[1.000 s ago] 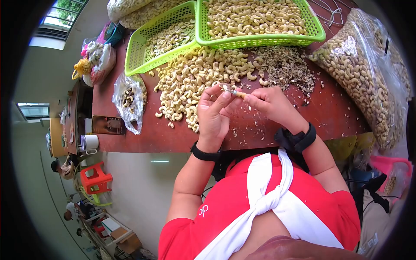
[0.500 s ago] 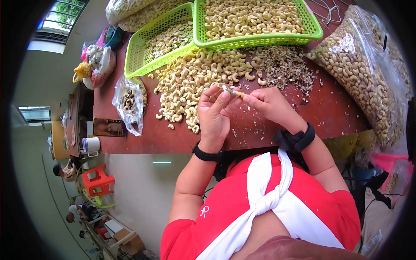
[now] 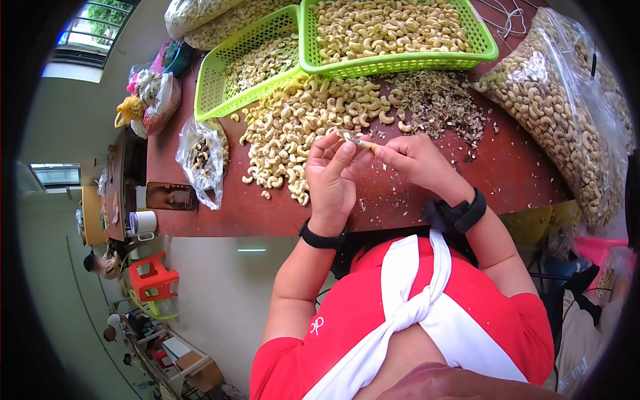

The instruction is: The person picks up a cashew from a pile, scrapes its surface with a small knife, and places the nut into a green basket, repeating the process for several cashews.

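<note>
My right hand (image 3: 412, 160) is closed round the wooden handle of a small knife (image 3: 369, 145), its blade pointing left. The fingers of my left hand (image 3: 333, 179) are pinched about a pale cashew (image 3: 341, 134), mostly hidden by thumb and fingertips. At the cashew the blade tip meets my left thumb and fingers; whether it cuts in is too small to tell. Just beyond both hands spreads a heap of loose cashews (image 3: 287, 133) on the red-brown table (image 3: 400, 210). A pile of brown skin flakes (image 3: 440, 107) lies beyond my right hand.
Two green baskets of cashews, a larger one (image 3: 400, 65) and a smaller one (image 3: 217, 77), stand at the back. A big clear bag of cashews (image 3: 547, 107) leans at the right. A small plastic bag (image 3: 203, 163), a phone-like dark rectangle (image 3: 171, 196) and a mug (image 3: 142, 223) sit left.
The whole view has shifted very slightly. Both hands keep nearly the same pose, the knife still at the cashew.
</note>
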Demonstrator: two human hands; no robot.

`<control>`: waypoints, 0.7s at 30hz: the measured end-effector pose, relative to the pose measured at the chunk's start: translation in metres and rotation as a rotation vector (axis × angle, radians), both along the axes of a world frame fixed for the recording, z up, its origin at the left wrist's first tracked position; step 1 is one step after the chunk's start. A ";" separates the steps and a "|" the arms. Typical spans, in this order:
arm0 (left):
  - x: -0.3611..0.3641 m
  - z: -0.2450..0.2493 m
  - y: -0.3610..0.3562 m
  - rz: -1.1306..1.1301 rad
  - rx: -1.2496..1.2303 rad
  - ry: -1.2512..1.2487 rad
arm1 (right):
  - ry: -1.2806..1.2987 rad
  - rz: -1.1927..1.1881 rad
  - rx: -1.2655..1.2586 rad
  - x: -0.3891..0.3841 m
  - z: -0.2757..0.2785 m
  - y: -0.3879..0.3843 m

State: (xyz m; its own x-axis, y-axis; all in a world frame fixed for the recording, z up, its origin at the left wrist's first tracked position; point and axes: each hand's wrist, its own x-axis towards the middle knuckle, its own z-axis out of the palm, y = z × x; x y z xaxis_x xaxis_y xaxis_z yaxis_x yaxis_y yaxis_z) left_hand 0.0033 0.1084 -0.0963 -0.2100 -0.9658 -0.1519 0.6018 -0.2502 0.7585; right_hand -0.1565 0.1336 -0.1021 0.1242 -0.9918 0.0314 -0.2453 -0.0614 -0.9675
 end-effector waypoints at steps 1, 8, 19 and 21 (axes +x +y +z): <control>-0.001 -0.001 0.001 -0.001 0.000 0.000 | 0.000 -0.001 0.000 0.000 0.000 0.000; 0.000 -0.004 -0.002 0.001 0.000 0.018 | -0.013 -0.016 0.007 0.000 -0.001 -0.001; 0.000 -0.003 0.003 0.007 -0.034 0.017 | -0.028 -0.001 0.018 -0.001 0.001 0.000; 0.001 -0.005 0.003 0.008 -0.039 0.018 | 0.005 0.009 0.036 -0.002 0.001 0.000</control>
